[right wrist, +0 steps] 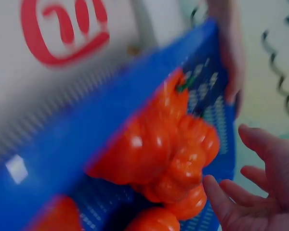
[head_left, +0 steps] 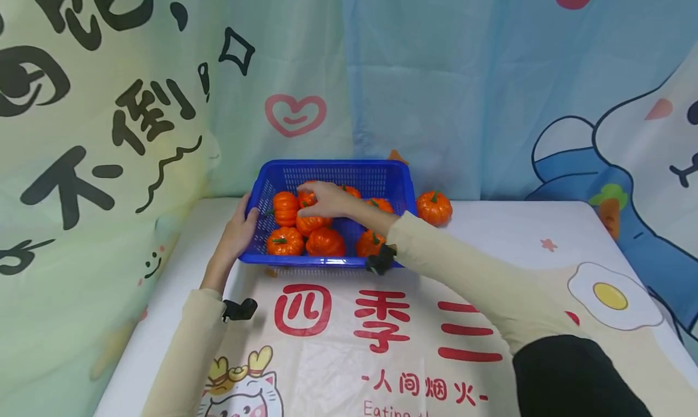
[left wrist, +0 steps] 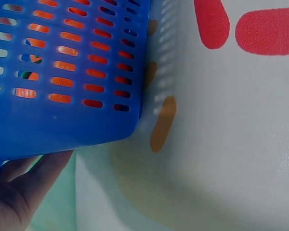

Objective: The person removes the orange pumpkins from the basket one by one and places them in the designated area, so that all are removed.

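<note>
A blue plastic basket (head_left: pixel 327 262) with slotted walls stands on the table and holds several small orange pumpkins (head_left: pixel 325 242) with green stems. At its left end my left hand (head_left: pixel 237 235) grips the rim, thumb over the edge and fingers along the outside; in the left wrist view those fingers (left wrist: pixel 48 168) pass partly behind the basket wall. My right hand (head_left: pixel 325 200) reaches in over the pumpkins. Seen from the right wrist, its fingers are spread and loosely bent with nothing between them, one fingertip right by a ribbed pumpkin (right wrist: pixel 188 166).
Another orange pumpkin (head_left: pixel 434 208) sits on the table just right of the basket. A printed cloth (head_left: pixel 425 320) with red characters covers the tabletop in front. Behind the table hangs a printed curtain (head_left: pixel 425 90), close to the basket's back side.
</note>
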A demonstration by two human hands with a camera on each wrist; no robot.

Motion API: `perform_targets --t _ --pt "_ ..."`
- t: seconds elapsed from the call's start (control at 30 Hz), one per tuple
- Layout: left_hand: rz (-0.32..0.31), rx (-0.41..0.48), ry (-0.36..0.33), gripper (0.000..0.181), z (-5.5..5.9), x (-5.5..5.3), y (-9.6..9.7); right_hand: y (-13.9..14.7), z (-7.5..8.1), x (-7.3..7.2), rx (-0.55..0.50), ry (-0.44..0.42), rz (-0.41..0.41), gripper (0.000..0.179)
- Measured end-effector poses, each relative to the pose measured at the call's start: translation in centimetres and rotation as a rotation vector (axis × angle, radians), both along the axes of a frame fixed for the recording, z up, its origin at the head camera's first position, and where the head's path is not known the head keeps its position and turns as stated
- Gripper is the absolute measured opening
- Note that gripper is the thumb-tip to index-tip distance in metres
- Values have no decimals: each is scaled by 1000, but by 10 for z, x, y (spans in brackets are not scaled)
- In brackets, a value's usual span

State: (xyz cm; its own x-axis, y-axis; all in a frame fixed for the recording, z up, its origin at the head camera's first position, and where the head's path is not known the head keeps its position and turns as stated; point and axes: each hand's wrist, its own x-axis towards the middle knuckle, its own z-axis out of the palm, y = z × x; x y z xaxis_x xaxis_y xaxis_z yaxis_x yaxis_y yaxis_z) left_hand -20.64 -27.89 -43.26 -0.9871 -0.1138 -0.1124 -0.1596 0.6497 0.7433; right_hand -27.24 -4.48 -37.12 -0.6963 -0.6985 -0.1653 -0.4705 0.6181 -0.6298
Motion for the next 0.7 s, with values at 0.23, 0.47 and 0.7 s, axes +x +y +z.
perform_targets --t 0.23,0.47,0.7 --pt "0 -12 -12 60 -1 -1 1 -53 -14 -25 124 7 -23 66" --pt "1 -10 -23 60 -3 -1 2 -69 -24 -29 218 -3 -96 65" --pt "3 -15 -16 60 -1 -2 -1 -74 -24 -28 290 39 -87 67"
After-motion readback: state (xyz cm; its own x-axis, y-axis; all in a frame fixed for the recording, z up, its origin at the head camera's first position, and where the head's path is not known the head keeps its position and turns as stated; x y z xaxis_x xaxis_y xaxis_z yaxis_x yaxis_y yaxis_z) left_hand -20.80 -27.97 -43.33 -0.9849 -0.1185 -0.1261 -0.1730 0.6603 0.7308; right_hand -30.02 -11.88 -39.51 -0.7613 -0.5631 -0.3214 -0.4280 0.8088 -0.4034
